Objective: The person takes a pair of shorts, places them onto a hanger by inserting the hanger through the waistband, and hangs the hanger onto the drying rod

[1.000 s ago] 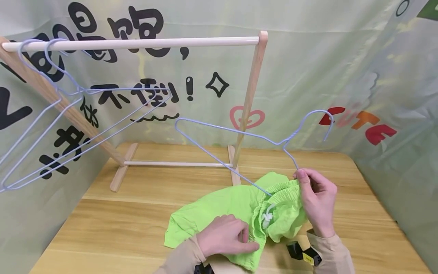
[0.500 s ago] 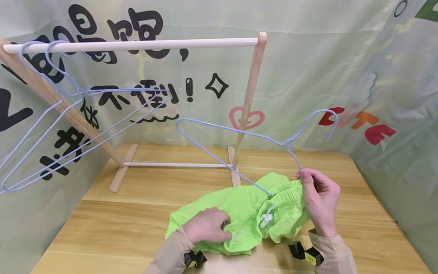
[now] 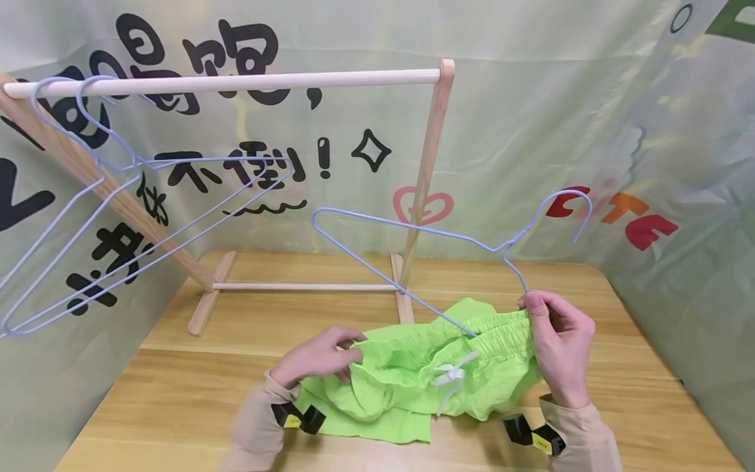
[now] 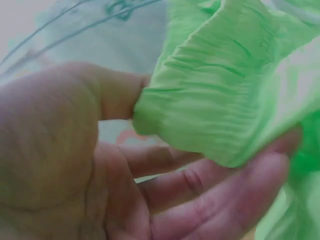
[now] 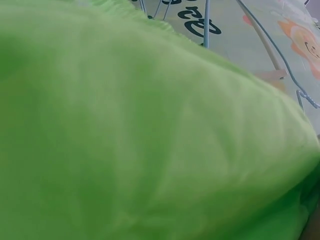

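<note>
A pair of light green shorts (image 3: 401, 383) with a gathered elastic waistband and a white drawstring bow (image 3: 451, 373) lies partly raised off the table. My right hand (image 3: 560, 347) pinches the waistband's right end together with a pale blue wire hanger (image 3: 508, 246). The hanger's lower corner dips inside the waistband, while its left arm stands free above the cloth. At the other end of the waistband is my left hand (image 3: 321, 354). In the left wrist view its thumb and fingers close about the elastic edge (image 4: 200, 105). Green cloth (image 5: 140, 125) fills most of the right wrist view, hiding that hand.
Behind the shorts stands a wooden clothes rack with a white top rail (image 3: 248, 82). Two more blue wire hangers (image 3: 138, 160) hang at its left end. The wooden table (image 3: 147, 406) is enclosed by a printed fabric backdrop (image 3: 531, 118).
My left hand has moved left and up from the front of the shorts to the waistband's left end, drawing it wider. The right hand has shifted slightly right with the hanger.
</note>
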{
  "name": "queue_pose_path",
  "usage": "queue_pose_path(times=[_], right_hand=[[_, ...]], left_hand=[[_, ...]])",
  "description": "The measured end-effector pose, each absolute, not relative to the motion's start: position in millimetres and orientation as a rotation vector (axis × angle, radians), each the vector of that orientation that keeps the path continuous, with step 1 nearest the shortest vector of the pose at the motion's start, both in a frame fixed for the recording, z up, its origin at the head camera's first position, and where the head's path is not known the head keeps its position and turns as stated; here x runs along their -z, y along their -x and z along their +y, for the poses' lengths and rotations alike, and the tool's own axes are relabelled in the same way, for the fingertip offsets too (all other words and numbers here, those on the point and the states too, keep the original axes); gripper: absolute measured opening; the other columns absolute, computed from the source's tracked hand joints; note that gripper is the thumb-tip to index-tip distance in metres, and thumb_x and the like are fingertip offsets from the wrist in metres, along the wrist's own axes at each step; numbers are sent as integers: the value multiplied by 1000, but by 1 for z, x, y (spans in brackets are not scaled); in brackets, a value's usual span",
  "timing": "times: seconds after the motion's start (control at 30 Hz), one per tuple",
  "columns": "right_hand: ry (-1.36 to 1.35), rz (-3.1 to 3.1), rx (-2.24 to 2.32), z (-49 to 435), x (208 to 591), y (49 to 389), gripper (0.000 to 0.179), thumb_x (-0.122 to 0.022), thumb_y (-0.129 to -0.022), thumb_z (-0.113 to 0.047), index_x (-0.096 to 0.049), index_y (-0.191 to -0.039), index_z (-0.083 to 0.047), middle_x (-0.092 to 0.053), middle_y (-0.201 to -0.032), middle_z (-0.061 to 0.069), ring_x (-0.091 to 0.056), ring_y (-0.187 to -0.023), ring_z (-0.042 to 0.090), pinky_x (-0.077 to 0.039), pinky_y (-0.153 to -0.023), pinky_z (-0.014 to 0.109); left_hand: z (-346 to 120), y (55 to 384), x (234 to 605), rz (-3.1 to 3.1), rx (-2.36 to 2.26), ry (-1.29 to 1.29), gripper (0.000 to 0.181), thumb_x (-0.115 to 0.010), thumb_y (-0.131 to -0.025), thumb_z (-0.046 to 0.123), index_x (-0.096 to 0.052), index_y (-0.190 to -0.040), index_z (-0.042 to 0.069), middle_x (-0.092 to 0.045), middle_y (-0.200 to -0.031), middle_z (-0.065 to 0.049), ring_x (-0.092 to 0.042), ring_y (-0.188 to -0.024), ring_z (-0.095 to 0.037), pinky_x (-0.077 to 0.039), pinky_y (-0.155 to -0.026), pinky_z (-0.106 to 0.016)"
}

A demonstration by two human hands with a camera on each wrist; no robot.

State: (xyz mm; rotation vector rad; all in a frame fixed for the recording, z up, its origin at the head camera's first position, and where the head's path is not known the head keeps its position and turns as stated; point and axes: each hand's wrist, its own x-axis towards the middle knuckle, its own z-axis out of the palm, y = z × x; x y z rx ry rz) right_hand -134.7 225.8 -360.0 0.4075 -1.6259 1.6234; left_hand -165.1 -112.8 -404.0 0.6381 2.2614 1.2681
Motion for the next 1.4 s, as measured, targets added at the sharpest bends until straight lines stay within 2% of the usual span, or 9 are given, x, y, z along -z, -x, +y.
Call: queue_pose_path(times=[0.03, 0.2, 0.3, 0.37, 0.5, 0.6, 0.93, 1.23, 1.4], right_hand=[[-409, -1624, -1625, 226, 360, 135, 20, -58, -93, 13, -72, -85, 1, -72, -77, -7, -56, -60, -1, -37, -49, 11], [-422, -1619, -1642, 229, 362, 136, 20, -58, -93, 14, -72, -85, 2, -73, -77, -7, -60, -63, 0, -40, -52, 10], [-433, -1630, -1638, 230, 363, 137, 19, -58, -92, 15, -72, -84, 4, -73, -77, -6, -56, -59, 0, -36, -49, 12], [-420, -1677, -1612, 231, 363, 138, 19, -58, -92, 14, -72, -83, 5, -73, -77, -8, -53, -57, -2, -35, -47, 13], [-409, -1796, -1563, 235, 366, 138, 17, -57, -93, 14, -70, -84, 7, -72, -78, -14, -53, -58, -4, -37, -49, 12], [-445, -1828, -1555, 238, 368, 140, 16, -56, -93, 16, -68, -83, 12, -72, -80, -16, -55, -59, -5, -39, -50, 10], [-798, -1753, -1569, 253, 378, 149, 34, -50, -84, 30, -74, -91, 7, -74, -85, -5, -51, -57, -2, -26, -38, 25], [-887, -1766, -1443, 257, 379, 150, 28, -53, -86, 27, -73, -87, 6, -73, -86, -7, -50, -59, 1, -30, -40, 22], [-890, -1760, -1303, 258, 380, 151, 15, -60, -87, 20, -71, -82, 11, -73, -86, -8, -55, -64, 0, -41, -52, 13]], left_hand=[[-117, 167, 404, 2216, -1326, -617, 54, -56, -93, 13, -47, -138, -15, -65, -114, -28, -66, -62, -15, -63, -69, -34], [-134, 175, 404, 1970, -1611, -578, 53, -58, -93, 12, -45, -137, -16, -61, -119, -24, -64, -69, -11, -62, -68, -30], [-141, 178, 403, 1866, -1757, -546, 54, -57, -92, 10, -43, -135, -20, -58, -124, -16, -62, -76, -7, -61, -68, -25], [-144, 180, 402, 1834, -1837, -491, 52, -55, -91, 9, -44, -133, -20, -57, -117, -8, -58, -76, -5, -59, -68, -22], [-145, 182, 398, 1815, -1985, -345, 30, -52, -91, 8, -58, -118, -5, -57, -97, 2, -57, -68, -4, -56, -64, -20], [-145, 181, 393, 1783, -2093, -282, 17, -50, -92, 6, -61, -105, 10, -63, -86, 6, -61, -67, -4, -55, -64, -20], [-148, 174, 379, 1741, -2304, -274, 27, -47, -97, 2, -67, -93, 20, -68, -84, 9, -67, -72, -4, -57, -69, -18], [-158, 173, 375, 1682, -2321, -419, 28, -47, -97, -1, -67, -93, 18, -66, -81, 11, -64, -71, -1, -54, -68, -17], [-161, 172, 374, 1682, -2293, -443, 30, -43, -93, -3, -64, -93, 18, -66, -78, 11, -61, -69, -1, -52, -64, -15]])
